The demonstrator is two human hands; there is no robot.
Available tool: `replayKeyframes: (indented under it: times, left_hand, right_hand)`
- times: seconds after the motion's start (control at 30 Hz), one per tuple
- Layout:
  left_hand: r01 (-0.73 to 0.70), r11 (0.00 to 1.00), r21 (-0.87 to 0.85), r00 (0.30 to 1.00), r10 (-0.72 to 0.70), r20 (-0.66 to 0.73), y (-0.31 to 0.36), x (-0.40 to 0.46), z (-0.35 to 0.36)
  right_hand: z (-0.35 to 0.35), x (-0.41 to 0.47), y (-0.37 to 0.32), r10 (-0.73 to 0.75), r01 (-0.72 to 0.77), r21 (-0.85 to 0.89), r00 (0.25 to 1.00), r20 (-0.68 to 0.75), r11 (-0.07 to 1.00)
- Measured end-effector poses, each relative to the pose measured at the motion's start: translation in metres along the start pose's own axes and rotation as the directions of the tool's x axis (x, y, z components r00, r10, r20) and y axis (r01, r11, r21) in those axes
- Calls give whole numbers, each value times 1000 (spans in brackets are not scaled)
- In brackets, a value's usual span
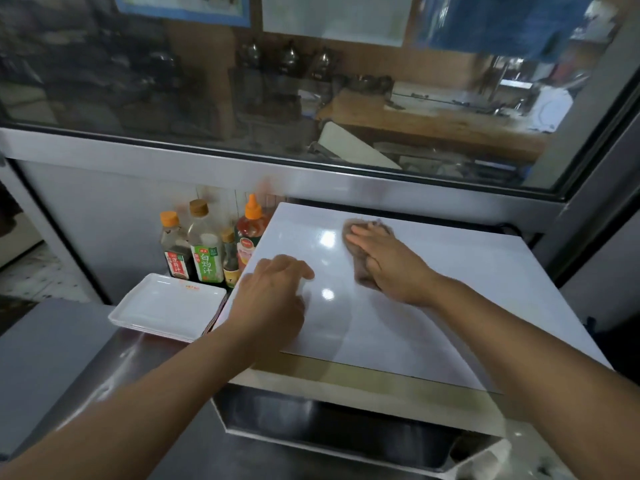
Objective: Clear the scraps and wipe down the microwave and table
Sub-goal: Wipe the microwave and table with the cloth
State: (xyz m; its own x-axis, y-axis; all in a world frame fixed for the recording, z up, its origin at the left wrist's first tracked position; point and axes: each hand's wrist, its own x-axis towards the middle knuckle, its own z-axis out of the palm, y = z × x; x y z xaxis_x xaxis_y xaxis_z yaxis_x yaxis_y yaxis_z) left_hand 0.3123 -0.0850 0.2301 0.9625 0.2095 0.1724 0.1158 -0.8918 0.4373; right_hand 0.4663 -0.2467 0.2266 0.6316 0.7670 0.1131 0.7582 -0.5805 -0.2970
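The wiping step is in hand: at centre right of the frame the right hand (pixel 388 261) presses a brown cloth (pixel 363 233) flat, fingers straight, on the microwave (pixel 398 323) top. The left hand (pixel 273 292), fingers loosely curled and holding nothing, steadies it. Next likely calls for sweeping the cloth across the unwiped top, then the table (pixel 52 358) at lower left.

Glossy white microwave top (pixel 398 306), brown cloth (pixel 360 251)
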Motion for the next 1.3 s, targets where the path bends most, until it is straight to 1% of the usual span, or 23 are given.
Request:
replayKeyframes:
  times: [0.1,0.17,0.23,0.27,0.3,0.37,0.4,0.43,0.47,0.5,0.57,0.67,0.77,0.8,0.87,0.93,1.0,1.07,1.13,1.2,1.3]
  left_hand:
    - [-37,994,99,999,34,26,17,3,13]
    - [-21,988,155,1000,19,11,22,5,18]
    - [5,984,178,1000,-6,9,22,5,20]
    - [10,983,184,1000,-14,21,22,5,21]
    - [13,982,186,999,-20,33,21,4,21]
    - [27,982,189,998,-35,42,23,4,20]
    - [42,980,195,998,-51,41,25,4,20]
    - [64,976,208,997,-73,36,29,5,20]
    - [90,970,227,995,-99,26,34,5,20]
    - [116,962,248,992,-123,11,39,5,21]
    - [133,955,266,991,-130,-28,51,4,25]
    - [28,981,194,998,-18,-55,77,-1,38]
    - [-61,992,110,998,62,-4,104,-4,52]
    - [-68,992,106,998,66,17,109,-4,56]
    - [-55,992,111,997,50,52,116,-4,62]
    - [-35,994,107,998,29,64,116,-6,65]
    - [-22,994,105,998,15,60,117,-7,65]
    - [-9,994,110,998,2,63,119,-7,65]
    - [8,993,114,998,-15,64,120,-7,64]
    - [14,993,114,997,-22,69,120,-8,64]
    - [15,995,102,996,-23,82,118,-7,65]
  right_hand:
    - [6,-58,-10,-229,230,11,972,-45,973]
    - [-1,-89,-8,-306,306,62,952,-5,950]
    - [-14,-94,10,-373,371,86,928,14,925]
    - [-21,-89,25,-365,364,71,931,11,929]
    - [-27,-81,44,-304,304,36,953,8,952]
    - [-38,-65,80,-67,67,0,998,7,998]
    - [-40,-61,91,32,-31,-10,999,9,999]
    - [-40,-60,94,84,-84,-29,996,-6,996]
    - [-37,-62,90,94,-95,-48,995,-27,994]
    - [-35,-68,82,68,-70,-53,997,-41,996]
    - [-30,-94,69,-43,41,-59,999,-22,997]
    - [-22,-151,66,-216,216,-24,976,-7,976]
    - [-34,-167,92,-280,280,15,959,34,960]
    - [-39,-162,105,-258,257,38,966,32,966]
    - [-50,-147,132,-131,132,120,991,-16,984]
    - [-57,-131,156,0,8,174,999,-46,985]
    - [-61,-119,172,81,-73,164,996,-45,984]
    - [-60,-116,176,141,-136,83,988,-56,987]
    - [-58,-129,167,169,-167,31,981,-94,986]
    - [-54,-160,153,157,-151,58,980,-121,987]
    - [-45,-221,131,99,-80,130,984,-149,988]
